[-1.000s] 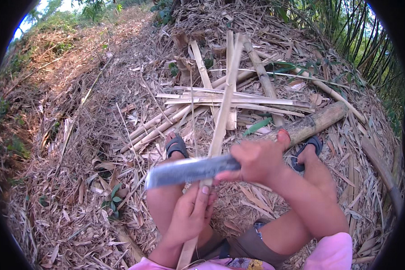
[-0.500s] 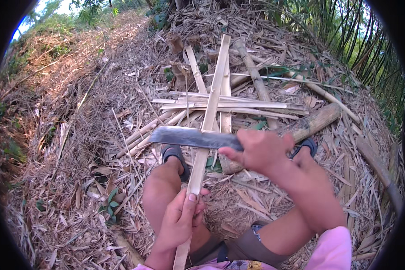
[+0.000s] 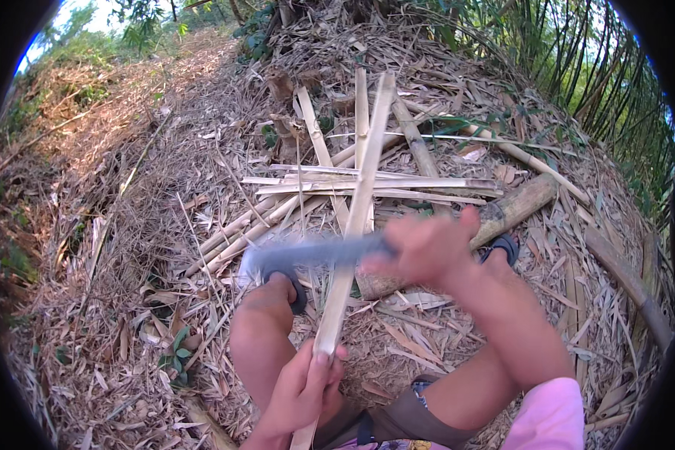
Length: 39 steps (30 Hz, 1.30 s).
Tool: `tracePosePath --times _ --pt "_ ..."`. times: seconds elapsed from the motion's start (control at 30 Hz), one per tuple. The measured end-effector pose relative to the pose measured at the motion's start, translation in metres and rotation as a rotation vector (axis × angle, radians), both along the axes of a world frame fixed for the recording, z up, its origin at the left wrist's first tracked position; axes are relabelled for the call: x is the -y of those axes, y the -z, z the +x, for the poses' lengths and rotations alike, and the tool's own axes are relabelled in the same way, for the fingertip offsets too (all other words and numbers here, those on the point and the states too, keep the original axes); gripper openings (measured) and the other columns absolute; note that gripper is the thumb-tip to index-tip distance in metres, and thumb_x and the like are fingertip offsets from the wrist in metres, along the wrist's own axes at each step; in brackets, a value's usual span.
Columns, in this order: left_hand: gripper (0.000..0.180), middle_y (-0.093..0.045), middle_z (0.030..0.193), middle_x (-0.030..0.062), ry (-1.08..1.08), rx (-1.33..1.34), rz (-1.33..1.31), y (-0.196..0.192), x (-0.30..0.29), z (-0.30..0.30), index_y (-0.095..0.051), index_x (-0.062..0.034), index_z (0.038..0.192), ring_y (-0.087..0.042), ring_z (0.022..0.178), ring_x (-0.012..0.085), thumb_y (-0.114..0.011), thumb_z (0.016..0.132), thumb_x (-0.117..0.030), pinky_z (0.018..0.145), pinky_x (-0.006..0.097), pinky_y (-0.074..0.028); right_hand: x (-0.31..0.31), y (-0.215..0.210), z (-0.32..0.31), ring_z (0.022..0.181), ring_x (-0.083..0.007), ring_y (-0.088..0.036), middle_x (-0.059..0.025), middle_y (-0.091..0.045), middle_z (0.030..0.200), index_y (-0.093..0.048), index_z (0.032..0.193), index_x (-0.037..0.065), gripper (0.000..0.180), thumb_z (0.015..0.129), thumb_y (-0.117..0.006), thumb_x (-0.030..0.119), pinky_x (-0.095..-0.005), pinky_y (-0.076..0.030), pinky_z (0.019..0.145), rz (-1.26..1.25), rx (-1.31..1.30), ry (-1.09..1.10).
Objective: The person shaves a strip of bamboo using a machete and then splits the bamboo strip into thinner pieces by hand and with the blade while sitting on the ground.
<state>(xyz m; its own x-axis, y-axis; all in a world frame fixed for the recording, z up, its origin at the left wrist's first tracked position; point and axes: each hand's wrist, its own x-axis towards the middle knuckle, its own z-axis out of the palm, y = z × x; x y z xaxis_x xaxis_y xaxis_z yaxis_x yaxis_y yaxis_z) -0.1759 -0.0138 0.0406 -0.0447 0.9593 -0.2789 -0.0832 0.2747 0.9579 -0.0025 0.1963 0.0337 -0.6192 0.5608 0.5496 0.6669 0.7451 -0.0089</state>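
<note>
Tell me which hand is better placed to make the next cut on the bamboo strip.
Right. The right hand holds the knife across the bamboo strip; the left hand grips the strip's near end, steadying it.

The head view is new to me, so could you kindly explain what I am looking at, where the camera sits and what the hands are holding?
There is no machine here: a person wears a wide fisheye camera on the head, looking down at their own two bare hands, so straight edges bend near the rim. The forearms come in from the lower edge.

The left hand grips the near end of a long bamboo strip, which points away from the person. The right hand holds a broad knife across that strip; the blade is blurred.

The ground is covered with dry bamboo leaves. Beyond the hands lies a pile of split bamboo slats, with a thick bamboo log to the right. Standing bamboo stems grow at the upper right.
</note>
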Motion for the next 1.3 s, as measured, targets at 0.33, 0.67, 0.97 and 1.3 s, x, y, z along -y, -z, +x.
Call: tracePosePath --times 0.33,0.67,0.97,1.3 --pt "0.027 -0.044 0.073 -0.0020 0.023 -0.114 -0.003 0.013 0.011 0.001 -0.051 -0.0037 0.114 -0.039 0.051 0.0044 -0.032 0.108 -0.022 0.046 0.020 -0.035 -0.039 0.021 0.006 0.060 -0.0301 -0.068 -0.0126 -0.067 0.069 -0.063 0.072 0.008 0.072 0.085 -0.049 0.077 -0.0431 -0.055 0.061 -0.017 0.021 0.028" --pt "0.026 -0.044 0.072 -0.0003 -0.061 -0.267 -0.079 0.003 0.031 0.009 -0.050 -0.0029 0.110 -0.038 0.050 0.0056 -0.034 0.107 -0.023 0.043 0.022 -0.033 -0.090 0.036 0.009 0.068 -0.0324 -0.068 -0.0171 -0.065 0.068 -0.061 0.074 0.007 0.064 0.092 -0.049 0.067 -0.0448 -0.053 0.064 -0.322 -0.142 0.116" --pt "0.024 -0.042 0.066 -0.0053 -0.041 -0.130 -0.001 0.015 0.052 0.003 -0.054 -0.0078 0.107 -0.038 0.048 0.0033 -0.037 0.108 -0.026 0.043 0.019 -0.033 -0.097 0.011 0.037 0.082 -0.0414 -0.068 -0.0238 -0.068 0.081 -0.068 0.088 0.003 0.074 0.092 -0.042 0.072 -0.0504 -0.052 0.076 -0.515 -0.112 0.335" --pt "0.030 -0.041 0.065 -0.0022 -0.114 0.232 -0.264 0.006 0.025 -0.018 -0.052 -0.0056 0.106 -0.036 0.046 0.0058 -0.034 0.108 -0.030 0.039 0.022 -0.030 -0.130 0.020 0.079 0.042 -0.0149 -0.051 -0.0027 -0.049 0.053 -0.055 0.063 0.004 0.079 0.092 -0.038 0.076 -0.0315 -0.041 0.042 -0.941 -0.878 0.495"
